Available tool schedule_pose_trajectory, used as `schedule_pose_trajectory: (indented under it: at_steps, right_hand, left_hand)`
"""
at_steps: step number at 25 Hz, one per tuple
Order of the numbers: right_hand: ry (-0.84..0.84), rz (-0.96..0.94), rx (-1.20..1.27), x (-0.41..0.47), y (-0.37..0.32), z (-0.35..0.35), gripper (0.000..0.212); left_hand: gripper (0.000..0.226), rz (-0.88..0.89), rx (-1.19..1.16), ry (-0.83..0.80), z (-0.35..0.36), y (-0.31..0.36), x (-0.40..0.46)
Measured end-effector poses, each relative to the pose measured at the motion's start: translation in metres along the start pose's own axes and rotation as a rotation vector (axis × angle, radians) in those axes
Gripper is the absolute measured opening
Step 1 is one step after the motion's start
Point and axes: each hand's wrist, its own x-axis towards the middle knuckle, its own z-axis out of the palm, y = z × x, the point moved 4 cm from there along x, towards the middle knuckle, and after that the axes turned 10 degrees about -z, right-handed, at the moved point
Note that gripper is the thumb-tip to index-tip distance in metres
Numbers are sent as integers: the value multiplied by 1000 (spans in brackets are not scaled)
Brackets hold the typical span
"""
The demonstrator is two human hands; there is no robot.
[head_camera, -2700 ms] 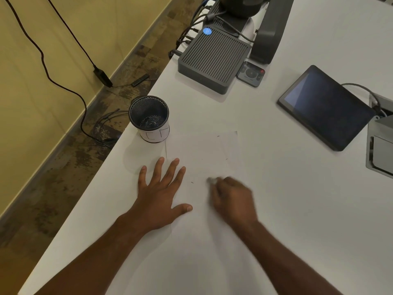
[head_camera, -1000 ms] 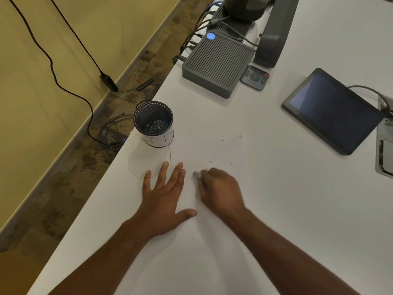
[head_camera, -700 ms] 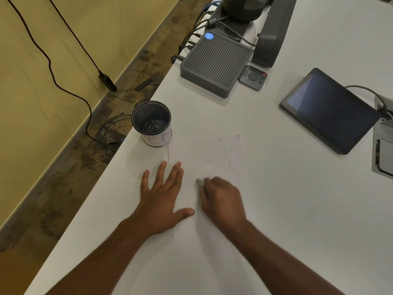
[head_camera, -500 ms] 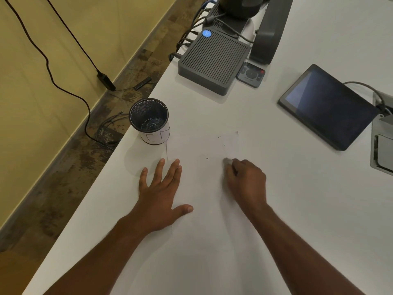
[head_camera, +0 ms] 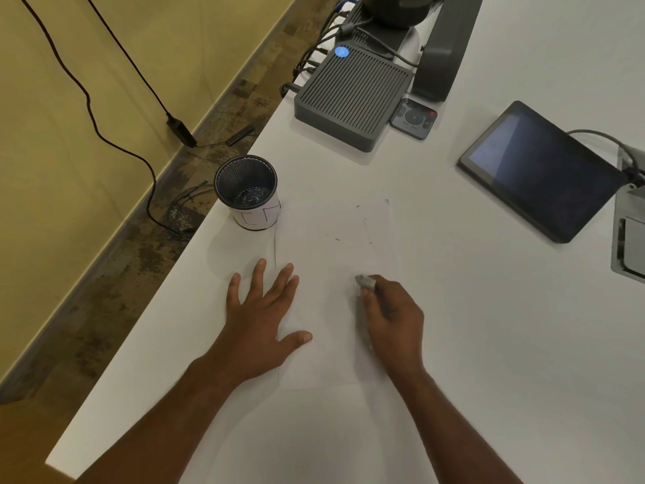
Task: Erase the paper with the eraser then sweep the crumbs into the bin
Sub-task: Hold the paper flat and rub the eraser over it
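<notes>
A white sheet of paper (head_camera: 328,260) lies on the white table, with a few faint pencil marks left near its far right part. My left hand (head_camera: 260,319) lies flat with spread fingers on the sheet's left edge, pressing it down. My right hand (head_camera: 391,314) pinches a small pale eraser (head_camera: 364,281) and holds its tip against the paper near the sheet's right side. A small black mesh bin (head_camera: 247,190) wrapped in white paper stands upright at the sheet's far left corner, close to the table's edge.
A grey ribbed box (head_camera: 352,99) with cables and a small remote (head_camera: 413,118) sit at the back. A dark tablet (head_camera: 541,169) lies to the right, with a grey device (head_camera: 631,235) at the frame's edge. The table's left edge drops to the floor.
My right hand with the eraser has rubbed back and forth over the paper, sliding from the middle to the far right, then drawing back toward me. My left hand has stayed pressed on the sheet.
</notes>
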Motion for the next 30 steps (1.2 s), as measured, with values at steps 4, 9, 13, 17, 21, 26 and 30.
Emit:
schedule_pose_trajectory:
  at_steps: [4, 9, 13, 17, 21, 26, 30]
  right_hand:
    - [-18, 142, -155, -1, 4, -9, 16]
    - [-374, -271, -315, -41, -44, 56, 13]
    - [-172, -263, -460, 5, -24, 37, 21]
    - [-273, -293, -432, -14, -38, 55, 27]
    - [-191, -302, -530, 21, -19, 35, 29]
    - [-378, -457, -467, -16, -40, 63, 25]
    - [-136, -316, -514, 42, -25, 42, 30]
  left_hand:
    - [102, -51, 66, -86, 1, 0, -1]
    - [109, -69, 56, -76, 1, 0, 1]
    - [111, -75, 48, -78, 1, 0, 2]
    - [116, -84, 33, -78, -1, 1, 1]
    - [115, -95, 50, -96, -1, 2, 2]
    - [113, -95, 60, -103, -1, 2, 1]
    - [114, -96, 59, -108, 0, 2, 2]
